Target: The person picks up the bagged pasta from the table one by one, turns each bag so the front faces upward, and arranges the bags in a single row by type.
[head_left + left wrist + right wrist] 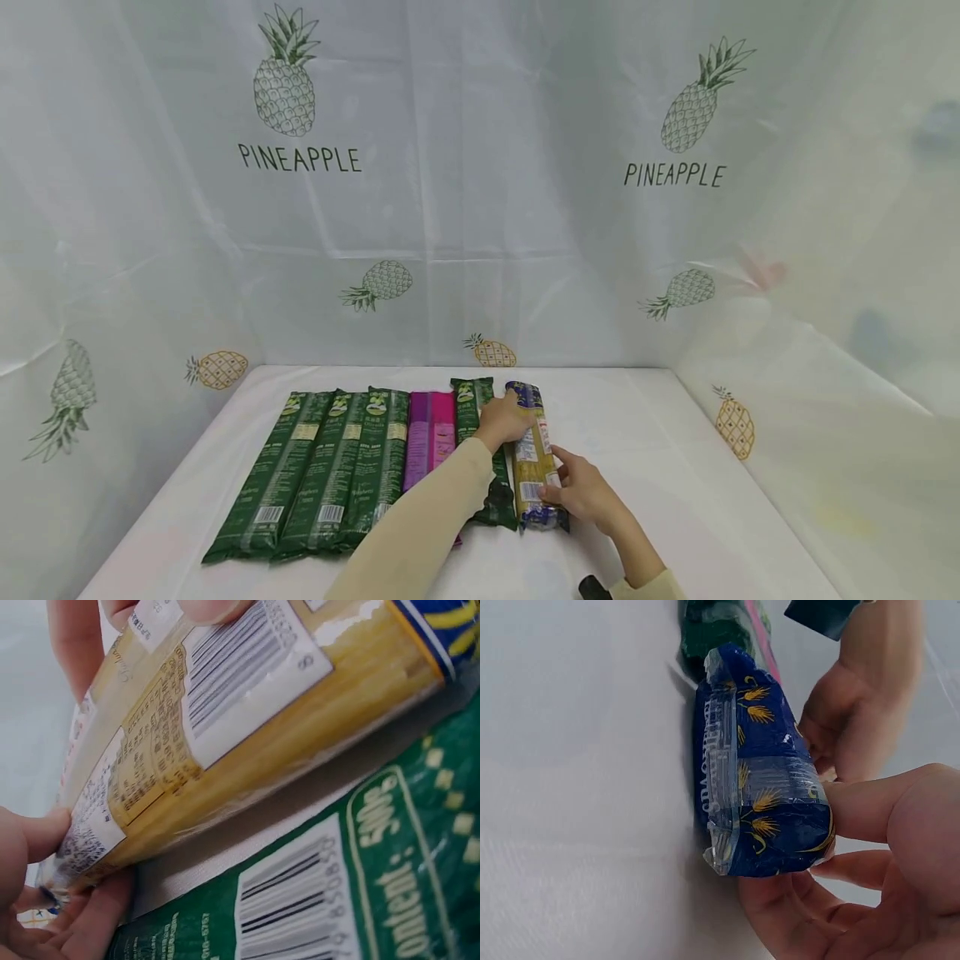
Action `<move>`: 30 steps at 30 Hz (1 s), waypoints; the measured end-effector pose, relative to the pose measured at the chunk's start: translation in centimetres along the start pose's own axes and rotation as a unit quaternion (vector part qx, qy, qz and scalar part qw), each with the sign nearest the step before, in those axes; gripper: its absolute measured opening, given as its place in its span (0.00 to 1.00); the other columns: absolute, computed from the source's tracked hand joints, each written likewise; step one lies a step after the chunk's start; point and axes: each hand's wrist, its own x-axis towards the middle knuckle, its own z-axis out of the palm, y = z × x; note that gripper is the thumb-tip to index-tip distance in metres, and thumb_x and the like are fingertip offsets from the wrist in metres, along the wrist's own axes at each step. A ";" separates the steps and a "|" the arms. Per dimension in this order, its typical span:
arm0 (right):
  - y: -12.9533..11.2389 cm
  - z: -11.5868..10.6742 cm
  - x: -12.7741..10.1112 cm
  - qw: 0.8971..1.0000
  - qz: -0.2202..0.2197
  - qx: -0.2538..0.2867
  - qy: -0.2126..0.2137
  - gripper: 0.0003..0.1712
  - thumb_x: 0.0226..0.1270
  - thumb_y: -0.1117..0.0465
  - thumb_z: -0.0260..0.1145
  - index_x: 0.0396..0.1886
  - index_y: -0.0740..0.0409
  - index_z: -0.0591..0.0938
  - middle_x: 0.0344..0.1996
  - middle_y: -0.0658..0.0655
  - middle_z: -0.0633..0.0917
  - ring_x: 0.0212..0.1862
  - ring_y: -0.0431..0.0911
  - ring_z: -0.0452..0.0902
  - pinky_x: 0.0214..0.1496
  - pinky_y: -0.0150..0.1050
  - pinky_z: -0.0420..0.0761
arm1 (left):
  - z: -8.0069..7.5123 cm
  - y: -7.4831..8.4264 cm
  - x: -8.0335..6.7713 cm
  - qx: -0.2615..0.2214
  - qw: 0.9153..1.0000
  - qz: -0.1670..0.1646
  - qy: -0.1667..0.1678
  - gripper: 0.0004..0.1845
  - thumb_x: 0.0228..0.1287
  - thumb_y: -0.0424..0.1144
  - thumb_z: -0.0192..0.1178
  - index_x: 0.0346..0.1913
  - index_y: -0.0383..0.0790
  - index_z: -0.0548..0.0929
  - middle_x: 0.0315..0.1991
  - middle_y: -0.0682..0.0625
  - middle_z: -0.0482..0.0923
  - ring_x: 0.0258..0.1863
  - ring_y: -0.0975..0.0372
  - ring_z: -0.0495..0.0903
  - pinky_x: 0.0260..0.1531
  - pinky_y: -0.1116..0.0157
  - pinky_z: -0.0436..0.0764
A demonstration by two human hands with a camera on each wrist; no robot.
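spaghetti packet (534, 468) part-hidden, sleeves (420, 525) cut off

There are four green packets (324, 471). One purple-and-pink packet (430, 437) and one gold-and-blue packet (532, 458) complete six.

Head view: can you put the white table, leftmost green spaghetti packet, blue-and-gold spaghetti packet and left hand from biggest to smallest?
1. White table
2. Leftmost green spaghetti packet
3. Blue-and-gold spaghetti packet, partly covered
4. Left hand
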 end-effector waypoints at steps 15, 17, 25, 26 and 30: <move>-3.2 -1.0 -1.9 0.998 -0.054 0.032 0.006 0.47 0.65 0.63 0.78 0.80 0.67 0.67 0.43 0.59 0.81 0.35 0.47 0.80 0.33 0.43 0.81 | -2.4 -1.4 0.3 -0.207 0.978 0.025 -0.012 0.41 0.75 0.39 0.66 0.84 0.39 0.59 0.75 0.33 0.69 0.68 0.41 0.76 0.57 0.45 0.82; -4.1 -1.1 -2.3 0.997 -0.062 0.040 0.003 0.47 0.66 0.62 0.78 0.80 0.65 0.68 0.43 0.59 0.81 0.36 0.48 0.80 0.34 0.43 0.80 | -3.5 -1.5 -0.3 -0.232 0.972 0.026 -0.009 0.40 0.75 0.37 0.66 0.84 0.40 0.60 0.73 0.32 0.71 0.63 0.43 0.79 0.50 0.48 0.83; -6.1 0.0 -3.7 0.996 -0.060 0.066 0.000 0.47 0.66 0.55 0.79 0.81 0.59 0.69 0.44 0.59 0.80 0.37 0.50 0.78 0.34 0.40 0.79 | -6.6 -2.0 -2.8 -0.303 0.953 0.015 -0.004 0.41 0.76 0.33 0.62 0.85 0.43 0.56 0.70 0.34 0.74 0.60 0.45 0.82 0.53 0.47 0.83; -6.2 0.2 -3.8 0.996 -0.060 0.071 -0.001 0.48 0.66 0.54 0.79 0.81 0.58 0.69 0.44 0.59 0.80 0.37 0.50 0.78 0.34 0.40 0.79 | -6.8 -2.1 -3.0 -0.312 0.950 0.015 -0.003 0.41 0.75 0.32 0.61 0.85 0.43 0.55 0.69 0.34 0.75 0.58 0.45 0.83 0.54 0.46 0.83; -6.5 1.1 -4.2 0.992 -0.048 0.117 -0.016 0.48 0.68 0.51 0.77 0.83 0.55 0.67 0.47 0.60 0.79 0.37 0.49 0.78 0.33 0.41 0.82 | -7.8 -2.5 -3.6 -0.327 0.945 0.019 0.006 0.41 0.75 0.31 0.61 0.85 0.43 0.55 0.65 0.35 0.78 0.53 0.48 0.84 0.52 0.47 0.84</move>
